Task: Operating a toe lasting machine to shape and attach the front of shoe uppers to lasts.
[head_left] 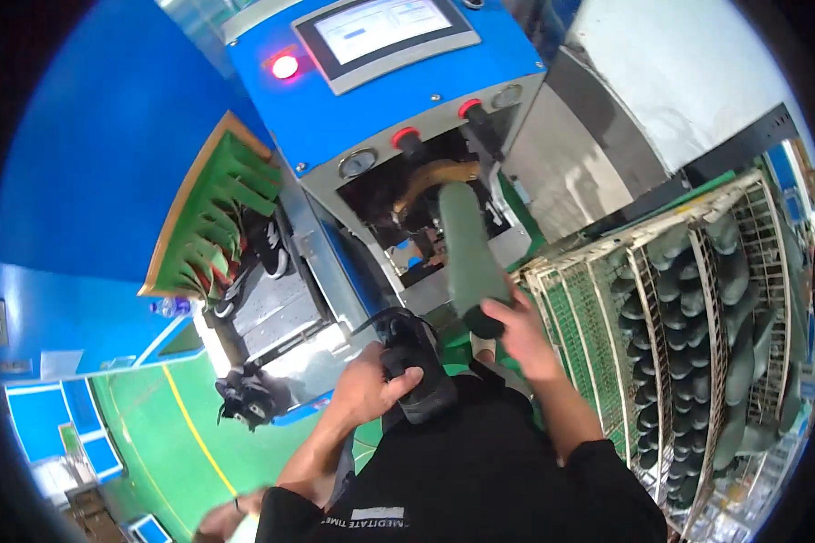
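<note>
My right hand (521,333) grips a long green shoe last (471,244) by its dark heel end. The last's toe points up in front of the opening of a blue and grey machine (371,118). Close to my body, my left hand (376,387) is closed on a black shoe upper (426,389), with the thumb laid across it. A curved brown part (435,181) sits inside the machine opening, just beyond the toe of the last. The far side of the upper and some of my left fingers are hidden.
A wire rack (634,317) with several green lasts stands at the right. Leftward, a dark shoe (270,251) rests on a grey bench beside a green holder of flaps (222,222). Black pieces (249,395) lie at the bench's near end. Part of another arm (231,520) shows lower left.
</note>
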Motion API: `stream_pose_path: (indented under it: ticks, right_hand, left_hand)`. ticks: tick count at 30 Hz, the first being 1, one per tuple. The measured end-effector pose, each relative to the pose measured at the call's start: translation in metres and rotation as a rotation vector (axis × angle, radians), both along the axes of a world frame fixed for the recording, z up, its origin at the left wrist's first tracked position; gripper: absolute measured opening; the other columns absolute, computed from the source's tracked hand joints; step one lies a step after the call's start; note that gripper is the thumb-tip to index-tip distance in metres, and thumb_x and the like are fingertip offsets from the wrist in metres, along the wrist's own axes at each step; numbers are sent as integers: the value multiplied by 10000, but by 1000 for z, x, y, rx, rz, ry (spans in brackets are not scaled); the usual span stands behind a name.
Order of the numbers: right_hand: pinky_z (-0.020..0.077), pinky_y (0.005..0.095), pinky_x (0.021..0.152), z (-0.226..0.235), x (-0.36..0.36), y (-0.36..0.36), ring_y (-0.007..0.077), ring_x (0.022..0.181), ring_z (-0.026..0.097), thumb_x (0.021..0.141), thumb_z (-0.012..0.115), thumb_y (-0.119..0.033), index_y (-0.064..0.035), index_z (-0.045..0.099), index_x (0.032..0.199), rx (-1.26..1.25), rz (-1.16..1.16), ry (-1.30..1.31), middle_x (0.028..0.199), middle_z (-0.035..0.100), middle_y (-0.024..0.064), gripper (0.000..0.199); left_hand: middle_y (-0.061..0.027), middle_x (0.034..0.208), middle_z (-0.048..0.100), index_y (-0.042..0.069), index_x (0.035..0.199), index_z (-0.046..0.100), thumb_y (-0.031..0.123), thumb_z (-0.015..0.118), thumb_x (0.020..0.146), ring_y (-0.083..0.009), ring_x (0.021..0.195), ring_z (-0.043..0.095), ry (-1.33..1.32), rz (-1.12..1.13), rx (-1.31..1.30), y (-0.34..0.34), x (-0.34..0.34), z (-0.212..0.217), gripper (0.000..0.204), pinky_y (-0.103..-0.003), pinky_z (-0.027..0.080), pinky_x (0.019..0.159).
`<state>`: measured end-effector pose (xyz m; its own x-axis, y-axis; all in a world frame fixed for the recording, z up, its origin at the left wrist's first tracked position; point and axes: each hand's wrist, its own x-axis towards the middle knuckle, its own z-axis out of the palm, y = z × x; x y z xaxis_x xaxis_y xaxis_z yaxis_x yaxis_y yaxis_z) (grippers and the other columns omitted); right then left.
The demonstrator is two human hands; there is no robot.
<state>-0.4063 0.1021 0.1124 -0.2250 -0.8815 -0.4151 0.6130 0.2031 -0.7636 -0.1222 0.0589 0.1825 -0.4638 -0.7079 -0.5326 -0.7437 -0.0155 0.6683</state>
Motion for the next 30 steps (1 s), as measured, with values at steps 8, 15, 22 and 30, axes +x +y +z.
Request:
stream_pose_path:
  ticks: [8, 15, 22, 30]
  right_hand:
    - [458, 363, 1116, -29, -101, 157, 240, 1286, 611, 848, 789, -106, 49, 389, 1593, 148, -24, 569, 1451, 601, 175, 860]
    - [533, 387, 1011, -35, -113, 231, 311, 1180, 697, 876, 788, -209, -49, 434, 1586, 682, -358, 1018, 1340, 681, 235, 810]
    - [377, 496, 1189, -100, -187, 220, 503, 1440, 437, 987, 678, -264, -8, 256, 1642, 734, -578, 1178, 1589, 406, 340, 819]
    - [492, 547, 963, -244, -354, 178, 372, 1013, 686, 997, 613, -258, -41, 648, 1290, 1352, 69, 1924, 1111, 726, 196, 366]
  left_hand:
    - [-210, 1096, 724, -12, 1229, 663, 467, 676, 902, -363, 1045, 703, 325, 16, 169, 16, -52, 20, 579, -455, 537, 905]
    - [-204, 1190, 686, -75, 1321, 598, 411, 733, 860, -280, 1113, 648, 212, -1, 199, 10, -56, -24, 683, -376, 512, 970]
    - [-111, 1253, 625, -51, 1314, 596, 458, 747, 802, -245, 1164, 622, 763, 254, 191, -14, 7, -34, 738, -381, 499, 1031]
    - [-85, 1183, 661, -34, 1249, 615, 337, 692, 866, -206, 1084, 623, 826, 772, 132, 32, 91, 26, 538, -355, 496, 957]
